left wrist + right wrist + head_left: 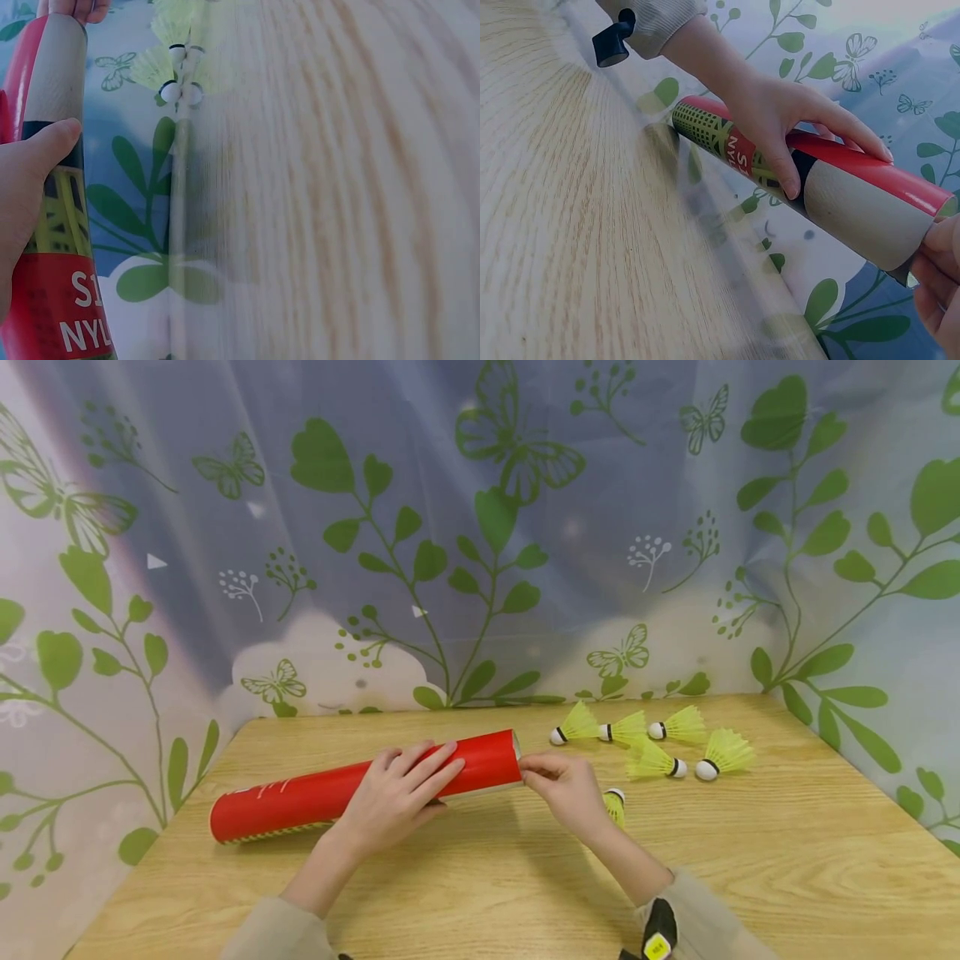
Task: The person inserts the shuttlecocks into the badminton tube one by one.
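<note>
A red shuttlecock tube (480,762) lies slantwise, its right end raised off the table. My left hand (401,793) grips it near that end, fingers over the top and thumb (56,146) along the printed side. At the tube's open mouth is my right hand (566,793), its thumb and fingertips drawn together against the rim; whatever lies between them is hidden. In the right wrist view, these fingers (934,281) bend at the tube's end. A yellow shuttlecock (616,806) is partly covered by my right forearm.
Several yellow shuttlecocks with white heads, one of them the rightmost shuttlecock (723,755), lie loosely grouped at the back right of the wooden table (810,835). Behind the table hangs a curtain (420,635) patterned with leaves and butterflies.
</note>
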A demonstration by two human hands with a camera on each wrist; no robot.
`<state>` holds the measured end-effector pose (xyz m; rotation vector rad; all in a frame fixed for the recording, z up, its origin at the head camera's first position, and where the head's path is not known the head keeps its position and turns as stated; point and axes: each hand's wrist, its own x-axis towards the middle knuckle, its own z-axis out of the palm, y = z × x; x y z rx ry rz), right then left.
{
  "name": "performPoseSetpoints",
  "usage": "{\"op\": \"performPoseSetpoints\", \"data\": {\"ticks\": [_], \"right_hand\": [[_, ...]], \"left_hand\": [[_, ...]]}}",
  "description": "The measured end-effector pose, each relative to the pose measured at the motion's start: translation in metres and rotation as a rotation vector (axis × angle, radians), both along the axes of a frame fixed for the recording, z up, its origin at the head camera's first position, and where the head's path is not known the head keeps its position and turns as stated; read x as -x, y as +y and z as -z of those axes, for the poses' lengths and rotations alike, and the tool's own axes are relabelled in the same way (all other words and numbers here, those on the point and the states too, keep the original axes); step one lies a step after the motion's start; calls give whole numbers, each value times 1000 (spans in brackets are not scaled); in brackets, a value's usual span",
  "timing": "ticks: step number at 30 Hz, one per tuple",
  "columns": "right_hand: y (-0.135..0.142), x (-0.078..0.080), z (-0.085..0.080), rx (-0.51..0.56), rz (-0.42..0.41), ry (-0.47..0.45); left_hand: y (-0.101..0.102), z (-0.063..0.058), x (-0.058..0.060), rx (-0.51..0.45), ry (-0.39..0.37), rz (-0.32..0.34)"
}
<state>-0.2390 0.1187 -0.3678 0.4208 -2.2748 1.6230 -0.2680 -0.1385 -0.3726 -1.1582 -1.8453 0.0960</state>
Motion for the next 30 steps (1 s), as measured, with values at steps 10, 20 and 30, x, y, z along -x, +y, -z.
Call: {"op": "performPoseSetpoints", "data": {"ticks": [10, 20, 30], "right_hand": [[2, 1, 0, 29, -17, -51], [7, 1, 1, 25, -65, -88], [23, 1, -1, -34, -96, -78]], "left_hand": [[0, 1, 1, 0, -7, 1], [1, 2, 1, 11, -4, -3], [2, 2, 3, 2, 2, 8]]}}
